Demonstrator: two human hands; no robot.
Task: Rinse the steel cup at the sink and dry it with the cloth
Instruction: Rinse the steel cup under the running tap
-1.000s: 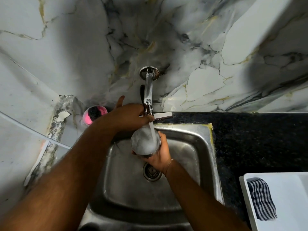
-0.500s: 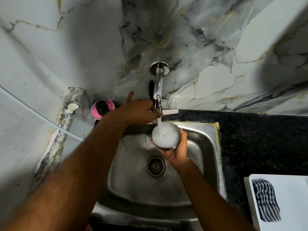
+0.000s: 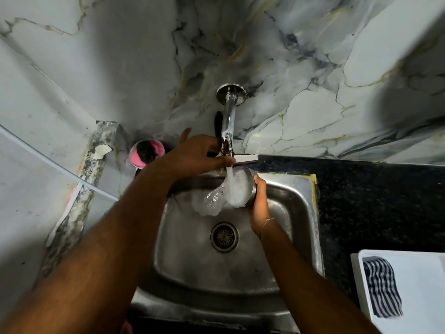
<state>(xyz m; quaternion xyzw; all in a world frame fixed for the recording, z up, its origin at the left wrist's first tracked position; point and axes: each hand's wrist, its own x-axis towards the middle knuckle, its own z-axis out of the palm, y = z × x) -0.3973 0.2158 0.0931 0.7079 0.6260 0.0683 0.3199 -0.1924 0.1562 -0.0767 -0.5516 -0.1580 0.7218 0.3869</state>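
My right hand (image 3: 258, 208) grips the steel cup (image 3: 243, 189) from its right side, under the chrome tap (image 3: 227, 126). The cup is tilted left and water spills out of its mouth into the steel sink (image 3: 298, 203). A stream of water runs from the spout into the cup. My left hand (image 3: 197, 155) is closed around the tap's white lever at the spout's end. The striped dark-and-white cloth (image 3: 381, 290) lies on a white tray (image 3: 421, 273) at the lower right, away from both hands.
A pink tub (image 3: 147, 154) with a dark scrubber stands at the sink's back left corner. Black granite counter (image 3: 373, 201) runs right of the sink. Marble wall tiles rise behind. The drain (image 3: 224, 236) sits in the middle of the basin.
The cup has shifted right under the stream and tipped left, so water now pours out of it. My left hand stays on the tap lever.
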